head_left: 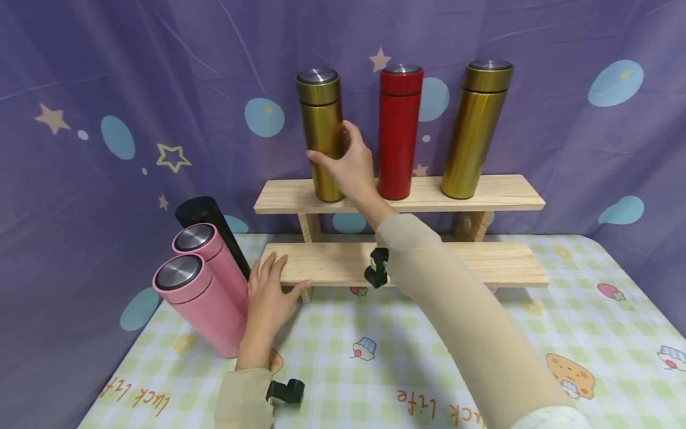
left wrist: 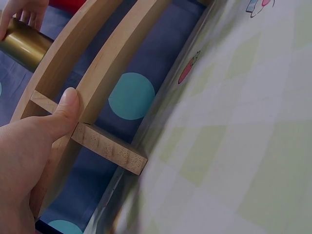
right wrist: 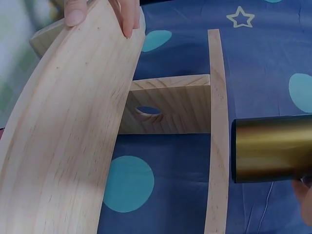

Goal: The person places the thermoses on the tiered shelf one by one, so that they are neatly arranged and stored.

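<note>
My right hand [head_left: 354, 164] grips the body of a gold thermos bottle [head_left: 321, 128], thumb on its front and fingers at its right side. The bottle stands upright at the left of the upper wooden shelf [head_left: 284, 196]; in the right wrist view its base [right wrist: 239, 151] is very close to the board, and contact is hard to tell. My left hand [head_left: 270, 301] holds the left end of the lower shelf [head_left: 327, 262], its thumb on the front edge [left wrist: 68, 105] and fingertips [right wrist: 127, 27] by the back edge.
On the upper shelf stand a red bottle [head_left: 399, 134] and another gold bottle [head_left: 477, 131]. Left of the stand are two pink bottles [head_left: 206, 310] and a black one [head_left: 225, 232]. A purple curtain [head_left: 177, 71] hangs behind the checked tablecloth [head_left: 343, 381].
</note>
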A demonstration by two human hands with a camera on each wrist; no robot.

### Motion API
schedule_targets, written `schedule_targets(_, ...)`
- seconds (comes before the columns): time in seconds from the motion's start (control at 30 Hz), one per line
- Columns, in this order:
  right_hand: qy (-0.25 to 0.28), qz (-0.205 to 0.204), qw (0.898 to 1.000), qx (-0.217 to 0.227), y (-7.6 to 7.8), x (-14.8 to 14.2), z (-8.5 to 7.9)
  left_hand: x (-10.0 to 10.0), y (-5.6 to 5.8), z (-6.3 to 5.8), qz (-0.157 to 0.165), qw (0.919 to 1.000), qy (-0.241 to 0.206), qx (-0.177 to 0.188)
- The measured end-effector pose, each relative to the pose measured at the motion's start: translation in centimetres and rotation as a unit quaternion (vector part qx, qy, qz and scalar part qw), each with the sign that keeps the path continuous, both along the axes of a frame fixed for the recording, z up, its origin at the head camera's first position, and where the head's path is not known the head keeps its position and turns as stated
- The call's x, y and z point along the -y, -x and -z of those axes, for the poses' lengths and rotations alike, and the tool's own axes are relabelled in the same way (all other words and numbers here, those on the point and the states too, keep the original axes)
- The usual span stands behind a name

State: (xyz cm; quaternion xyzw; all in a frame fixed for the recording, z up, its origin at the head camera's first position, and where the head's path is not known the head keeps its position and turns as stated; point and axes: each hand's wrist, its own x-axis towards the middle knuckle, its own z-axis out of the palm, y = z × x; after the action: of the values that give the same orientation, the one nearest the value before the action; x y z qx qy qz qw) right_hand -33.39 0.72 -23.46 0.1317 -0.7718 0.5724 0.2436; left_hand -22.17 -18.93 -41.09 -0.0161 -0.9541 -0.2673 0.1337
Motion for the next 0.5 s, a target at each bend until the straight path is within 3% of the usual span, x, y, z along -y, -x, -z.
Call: schedule_targets(0.5, -0.007, 0.018, 1.0, 0.025, 0.98, -0.18, 0.28, -0.02, 0.14, 0.04, 0.0, 1.0, -0.001, 0.006)
